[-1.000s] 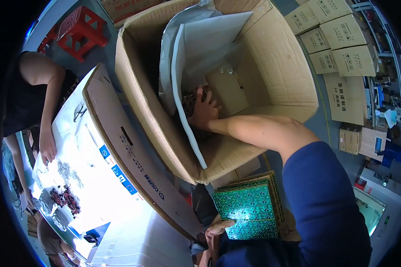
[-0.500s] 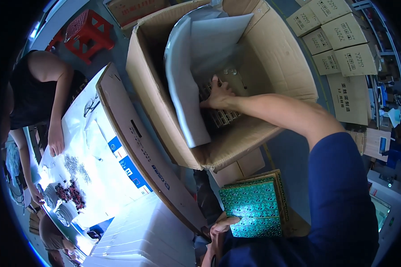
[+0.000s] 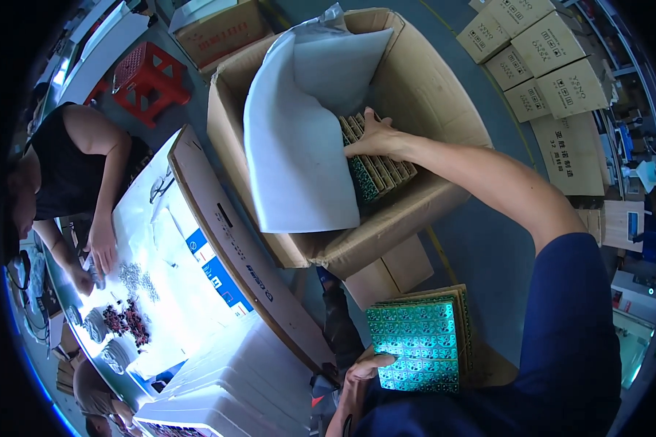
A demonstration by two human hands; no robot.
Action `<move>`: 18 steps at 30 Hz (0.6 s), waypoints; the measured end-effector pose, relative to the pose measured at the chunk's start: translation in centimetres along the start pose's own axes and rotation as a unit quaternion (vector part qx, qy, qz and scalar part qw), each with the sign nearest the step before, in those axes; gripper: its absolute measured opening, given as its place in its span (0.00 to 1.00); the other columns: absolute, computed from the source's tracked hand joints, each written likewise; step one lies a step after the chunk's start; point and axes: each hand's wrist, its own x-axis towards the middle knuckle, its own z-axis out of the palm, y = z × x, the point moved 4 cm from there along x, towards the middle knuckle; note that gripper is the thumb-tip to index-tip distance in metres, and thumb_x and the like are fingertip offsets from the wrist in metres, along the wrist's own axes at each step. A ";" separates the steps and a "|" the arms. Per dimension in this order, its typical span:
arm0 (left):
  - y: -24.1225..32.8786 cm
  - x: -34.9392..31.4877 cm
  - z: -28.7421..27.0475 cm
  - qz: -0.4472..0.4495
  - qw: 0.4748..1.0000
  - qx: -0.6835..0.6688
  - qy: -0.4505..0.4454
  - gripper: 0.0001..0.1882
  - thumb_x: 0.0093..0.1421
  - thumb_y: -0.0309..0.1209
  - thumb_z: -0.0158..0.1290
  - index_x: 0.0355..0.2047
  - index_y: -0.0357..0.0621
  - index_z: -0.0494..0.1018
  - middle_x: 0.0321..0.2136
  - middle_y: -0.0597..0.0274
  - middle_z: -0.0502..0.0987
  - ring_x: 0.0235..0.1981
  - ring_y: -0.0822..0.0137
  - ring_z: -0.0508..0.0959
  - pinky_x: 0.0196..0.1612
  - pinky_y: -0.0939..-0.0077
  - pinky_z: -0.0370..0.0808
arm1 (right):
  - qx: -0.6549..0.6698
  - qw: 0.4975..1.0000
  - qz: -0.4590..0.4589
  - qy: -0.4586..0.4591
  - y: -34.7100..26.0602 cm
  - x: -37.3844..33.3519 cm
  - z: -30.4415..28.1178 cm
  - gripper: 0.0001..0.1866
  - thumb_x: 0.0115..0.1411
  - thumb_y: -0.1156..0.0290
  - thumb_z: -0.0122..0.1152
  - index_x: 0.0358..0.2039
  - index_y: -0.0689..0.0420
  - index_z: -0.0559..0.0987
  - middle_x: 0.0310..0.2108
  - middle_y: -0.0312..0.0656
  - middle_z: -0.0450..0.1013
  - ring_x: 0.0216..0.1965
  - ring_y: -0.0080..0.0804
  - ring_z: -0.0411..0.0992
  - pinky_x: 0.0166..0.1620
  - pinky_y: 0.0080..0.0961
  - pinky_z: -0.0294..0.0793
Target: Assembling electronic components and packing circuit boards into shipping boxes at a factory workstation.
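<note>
"Where's the bundle?"

"Inside the carton [image 3: 434,102], beside the foam [image 3: 299,171]. The bundle [image 3: 385,173] is several boards packed face to face, edges up, tilted a little. The right hand [image 3: 380,138] spans its top, thumb and fingers spread apart and apparently gripping it."

"And the left hand [image 3: 363,366]?"

"It grips the left edge of the green boards [image 3: 414,339], thumb over the top face, outside the carton. The other fingers are mostly hidden."

"So how far along does it look?"

"Partway, I'd judge. One lot is in hand outside the carton; the bundle is gripped but within the carton's walls. Whether more boards lie underneath, I can't tell; the foam and the forearm hide too much."

"Any writing?"

"Plenty. The stacked boxes [image 3: 549,44] carry dark lettering and square handling symbols. The rear box [image 3: 222,35] has red print. On the table [image 3: 193,302] there's a blue-and-white printed strip [image 3: 219,273] along the edge. The markings on the green boards are too small to read."
</note>
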 end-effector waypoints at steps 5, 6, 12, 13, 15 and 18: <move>0.4 -0.1 1.0 0.007 0.999 0.029 -0.022 0.41 0.53 0.38 0.62 0.65 0.33 0.63 0.58 0.53 0.73 0.59 0.58 0.72 0.61 0.62 0.66 | -0.088 0.994 -0.055 0.021 -0.6 0.0 -2.9 0.75 0.37 0.43 0.76 0.75 0.54 0.36 0.69 0.69 0.45 0.66 0.66 0.58 0.66 0.48 0.63; 0.6 -0.2 1.0 0.011 0.999 0.032 -0.025 0.41 0.53 0.38 0.62 0.65 0.33 0.63 0.58 0.53 0.73 0.59 0.58 0.72 0.61 0.63 0.66 | -0.089 0.994 -0.058 0.021 -1.6 -0.7 -3.8 0.75 0.37 0.43 0.76 0.75 0.54 0.36 0.69 0.69 0.45 0.66 0.66 0.58 0.66 0.48 0.63; -1.1 -0.4 -1.1 -0.001 0.999 0.032 -0.009 0.42 0.52 0.37 0.63 0.65 0.33 0.63 0.58 0.52 0.74 0.57 0.57 0.74 0.60 0.62 0.70 | -0.211 0.970 -0.116 0.039 -4.6 -4.5 -10.9 0.72 0.38 0.48 0.77 0.74 0.58 0.39 0.67 0.68 0.52 0.62 0.59 0.66 0.62 0.46 0.69; -1.3 -0.4 -1.1 0.009 1.000 0.017 -0.002 0.43 0.50 0.37 0.64 0.64 0.33 0.63 0.57 0.51 0.75 0.56 0.55 0.76 0.58 0.60 0.73 | -0.208 0.969 -0.128 0.048 -4.5 -4.4 -12.0 0.72 0.39 0.49 0.77 0.74 0.59 0.40 0.66 0.68 0.54 0.61 0.57 0.67 0.61 0.45 0.71; -1.5 -0.8 -1.1 0.019 1.000 0.002 0.006 0.44 0.49 0.36 0.66 0.64 0.33 0.63 0.57 0.50 0.75 0.54 0.54 0.78 0.56 0.58 0.76 | -0.135 0.979 -0.143 0.046 -3.7 -4.8 -14.7 0.70 0.40 0.50 0.76 0.73 0.63 0.42 0.65 0.65 0.58 0.60 0.52 0.68 0.60 0.42 0.72; -0.2 -1.3 0.4 0.014 0.999 -0.008 -0.030 0.39 0.54 0.36 0.62 0.64 0.33 0.64 0.58 0.52 0.74 0.56 0.56 0.75 0.60 0.62 0.70 | 0.017 0.986 -0.158 0.039 -1.8 -8.0 -18.2 0.62 0.46 0.51 0.74 0.73 0.63 0.48 0.65 0.57 0.60 0.62 0.46 0.67 0.61 0.36 0.70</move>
